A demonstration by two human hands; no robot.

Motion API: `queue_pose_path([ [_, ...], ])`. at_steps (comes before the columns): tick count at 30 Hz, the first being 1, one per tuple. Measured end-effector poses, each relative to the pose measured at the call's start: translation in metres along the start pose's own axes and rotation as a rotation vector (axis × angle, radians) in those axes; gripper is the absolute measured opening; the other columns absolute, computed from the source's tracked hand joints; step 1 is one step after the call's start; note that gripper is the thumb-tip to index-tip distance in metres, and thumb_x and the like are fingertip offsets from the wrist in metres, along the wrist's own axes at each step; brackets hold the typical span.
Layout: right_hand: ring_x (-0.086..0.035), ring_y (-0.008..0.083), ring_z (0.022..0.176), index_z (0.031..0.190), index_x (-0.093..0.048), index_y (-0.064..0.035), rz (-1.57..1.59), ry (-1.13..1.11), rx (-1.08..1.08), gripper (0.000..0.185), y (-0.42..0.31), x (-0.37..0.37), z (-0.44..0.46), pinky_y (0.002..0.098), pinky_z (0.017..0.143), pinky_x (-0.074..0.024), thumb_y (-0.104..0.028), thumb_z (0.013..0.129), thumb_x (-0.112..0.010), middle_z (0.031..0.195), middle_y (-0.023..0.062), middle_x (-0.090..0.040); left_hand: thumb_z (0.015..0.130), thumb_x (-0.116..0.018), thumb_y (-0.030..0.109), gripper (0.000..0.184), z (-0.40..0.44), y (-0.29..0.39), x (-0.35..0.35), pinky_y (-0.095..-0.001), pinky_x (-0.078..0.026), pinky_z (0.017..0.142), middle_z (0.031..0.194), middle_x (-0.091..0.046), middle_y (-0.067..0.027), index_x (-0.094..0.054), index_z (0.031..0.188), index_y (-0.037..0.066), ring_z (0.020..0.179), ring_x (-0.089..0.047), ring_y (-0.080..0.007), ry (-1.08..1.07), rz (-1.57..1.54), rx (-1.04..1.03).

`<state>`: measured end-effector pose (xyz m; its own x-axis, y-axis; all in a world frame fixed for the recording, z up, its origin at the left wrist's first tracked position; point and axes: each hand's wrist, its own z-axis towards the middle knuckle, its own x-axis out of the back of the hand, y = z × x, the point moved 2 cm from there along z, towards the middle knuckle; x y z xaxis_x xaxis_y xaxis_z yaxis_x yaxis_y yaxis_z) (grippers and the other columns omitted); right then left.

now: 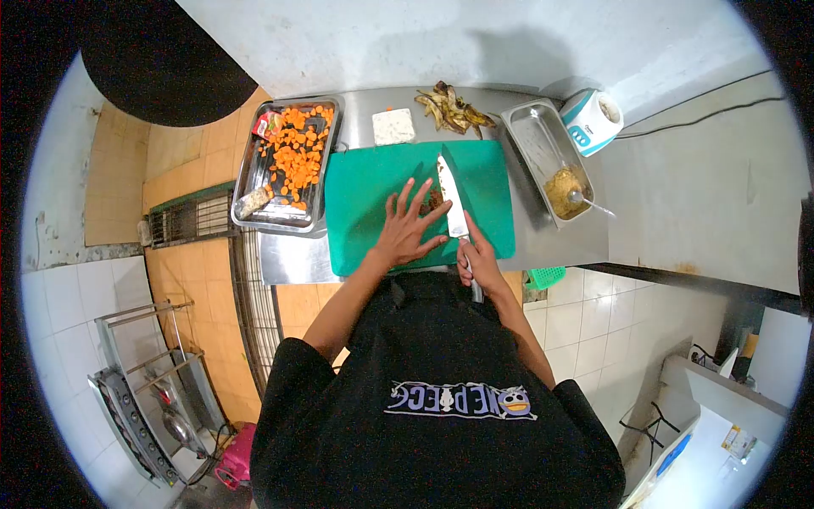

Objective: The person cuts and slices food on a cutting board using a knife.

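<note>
My right hand [482, 263] is closed around the handle of a kitchen knife [453, 208]. The wide blade points toward the far edge of the green cutting board [365, 187], with dark bits stuck on its side. To the left of the blade, my left hand [407, 227] is spread over the board with its fingers apart. Its index finger and thumb reach close to the blade; whether they touch it I cannot tell. A small heap of reddish-brown chopped food [432, 201] lies between the fingers and the knife, partly hidden by the hand.
A metal tray [240, 191] with chopped carrots [301, 157] stands left of the board. Behind the board are a whitish block [393, 127] and dark banana-like peels [455, 110]. To the right are a steel pan [530, 127] holding yellowish crumbs and a white-and-teal appliance [591, 121].
</note>
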<state>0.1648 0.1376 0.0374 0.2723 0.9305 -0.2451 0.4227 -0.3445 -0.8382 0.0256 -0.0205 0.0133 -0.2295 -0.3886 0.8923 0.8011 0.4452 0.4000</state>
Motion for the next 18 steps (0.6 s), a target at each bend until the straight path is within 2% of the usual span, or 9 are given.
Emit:
queue_pose_path([
  [5, -0.039, 0.0088, 0.044, 0.169, -0.017, -0.0279, -0.014, -0.003, 0.002, 0.067, -0.001, -0.001, -0.002, 0.0266, 0.039, -0.0385, -0.013, 0.110, -0.043, 0.067, 0.0002, -0.042, 0.096, -0.057, 0.068, 0.067, 0.001, -0.001, 0.002, -0.0720, -0.019, 0.116, 0.175, -0.013, -0.0092, -0.044, 0.157, 0.044, 0.159, -0.007, -0.0416, 0.001, 0.013, 0.013],
  [12, -0.038, 0.0071, 0.045, 0.169, -0.017, -0.0317, 0.006, -0.012, -0.012, 0.066, 0.000, 0.001, -0.005, 0.0254, 0.038, -0.0371, -0.017, 0.111, -0.046, 0.063, -0.0029, -0.041, 0.096, -0.058, 0.066, 0.064, 0.002, -0.002, 0.003, -0.0715, -0.020, 0.115, 0.175, -0.014, -0.0070, -0.048, 0.156, 0.044, 0.160, -0.008, -0.0406, 0.028, 0.033, 0.019],
  [14, -0.038, 0.0075, 0.044, 0.169, -0.017, -0.0291, -0.014, -0.006, -0.038, 0.068, -0.001, 0.002, -0.008, 0.0258, 0.038, -0.0366, -0.012, 0.110, -0.044, 0.066, -0.0011, -0.040, 0.097, -0.058, 0.065, 0.062, 0.002, 0.000, 0.005, -0.0717, -0.020, 0.115, 0.175, -0.014, -0.0063, -0.049, 0.155, 0.043, 0.160, -0.008, -0.0402, 0.020, 0.033, 0.038],
  [18, -0.037, 0.0070, 0.044, 0.169, -0.017, -0.0302, -0.029, -0.011, -0.055, 0.069, -0.003, 0.003, -0.014, 0.0255, 0.038, -0.0358, -0.012, 0.109, -0.045, 0.066, -0.0018, -0.038, 0.098, -0.057, 0.066, 0.062, 0.003, -0.001, 0.004, -0.0723, -0.019, 0.116, 0.175, -0.014, -0.0063, -0.050, 0.154, 0.042, 0.160, -0.007, -0.0400, 0.040, 0.028, 0.032],
])
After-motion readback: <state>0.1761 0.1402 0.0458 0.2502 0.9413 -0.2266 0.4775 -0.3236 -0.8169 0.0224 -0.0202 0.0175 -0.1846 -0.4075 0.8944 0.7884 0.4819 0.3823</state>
